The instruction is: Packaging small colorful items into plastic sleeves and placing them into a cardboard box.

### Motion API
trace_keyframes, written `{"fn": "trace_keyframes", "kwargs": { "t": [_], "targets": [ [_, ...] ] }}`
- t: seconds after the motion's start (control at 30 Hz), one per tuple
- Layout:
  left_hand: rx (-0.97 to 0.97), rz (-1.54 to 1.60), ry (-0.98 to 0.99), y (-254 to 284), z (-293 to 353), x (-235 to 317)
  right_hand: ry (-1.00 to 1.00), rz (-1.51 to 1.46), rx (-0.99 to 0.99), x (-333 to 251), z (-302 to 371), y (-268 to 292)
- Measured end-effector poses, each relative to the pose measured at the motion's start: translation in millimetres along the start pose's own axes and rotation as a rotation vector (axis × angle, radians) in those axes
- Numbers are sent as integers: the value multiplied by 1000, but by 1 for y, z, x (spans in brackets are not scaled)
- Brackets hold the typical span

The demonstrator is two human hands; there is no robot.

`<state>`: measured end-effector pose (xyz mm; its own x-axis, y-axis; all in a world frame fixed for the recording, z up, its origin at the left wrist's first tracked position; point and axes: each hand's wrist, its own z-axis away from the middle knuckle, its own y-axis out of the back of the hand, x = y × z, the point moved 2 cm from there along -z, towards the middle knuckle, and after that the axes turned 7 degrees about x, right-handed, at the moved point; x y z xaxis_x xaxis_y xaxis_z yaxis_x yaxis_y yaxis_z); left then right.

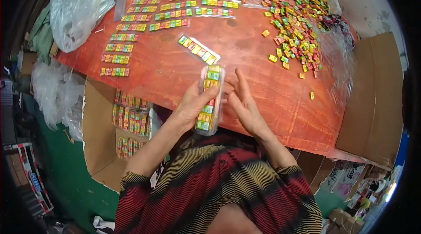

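My left hand (193,103) is closed round a long clear plastic pack (204,115) filled with a row of small yellow, green and red boxes. The pack stands lengthwise over the table's near edge, my thumb across its face. Just right of it, my right hand (245,107) has its fingers apart and holds nothing; whether its fingertips touch the pack's side I cannot tell. Beyond the pack's far end, another filled strip (198,50) lies slantwise on the reddish wooden table (272,102).
Filled strips (119,47) lie in columns at the left and back. A heap of loose little boxes (289,19) covers the far right. Below the table's left edge, an open carton (98,124) holds packed strips. Clear plastic bags (81,6) and a cardboard sheet (370,98) flank the table.
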<state>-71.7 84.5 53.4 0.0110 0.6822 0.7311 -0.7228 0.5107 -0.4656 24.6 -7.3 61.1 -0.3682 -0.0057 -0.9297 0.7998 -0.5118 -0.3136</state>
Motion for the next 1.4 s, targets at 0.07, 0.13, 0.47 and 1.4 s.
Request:
{"fn": "trace_keyframes", "kwargs": {
  "t": [0.07,0.13,0.47,1.4],
  "targets": [
    [-31,-127,44,18,9,-7,-34,101,-35,5,-11,-8],
    [-16,-201,-102,27,17,-17,-13,291,-51,15,-17,-16],
    [107,-191,-224,70,74,-45,-163,293,-72,43,0,-80],
    [584,839,-356,244,162,-76,-304,47,-356,185,-39,-239]
  ]
}}
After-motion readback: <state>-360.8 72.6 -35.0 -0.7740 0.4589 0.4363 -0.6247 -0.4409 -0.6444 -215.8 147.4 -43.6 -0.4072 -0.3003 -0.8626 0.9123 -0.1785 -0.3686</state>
